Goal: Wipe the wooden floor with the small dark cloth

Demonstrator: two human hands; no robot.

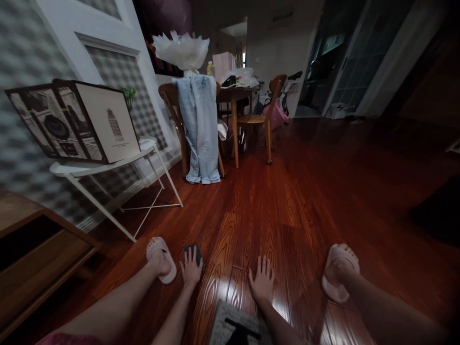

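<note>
I sit on a red-brown wooden floor [287, 201] with my legs spread. My left hand [190, 269] lies with fingers spread on a small dark blue cloth [196, 251], pressed to the boards next to my left slipper [161, 258]. My right hand [262, 282] rests flat on the bare floor, fingers apart, holding nothing. My right slipper [338, 278] is off to the right. A grey mat with a black mark [237, 328] lies between my arms at the bottom edge.
A white folding side table [108, 165] holds framed pictures [72, 122] at the left. A wooden shelf unit [36, 249] stands nearer left. Farther back, jeans [199, 129] hang over a wooden chair by a cluttered dining table [237, 93]. A dark rug [438, 211] lies right.
</note>
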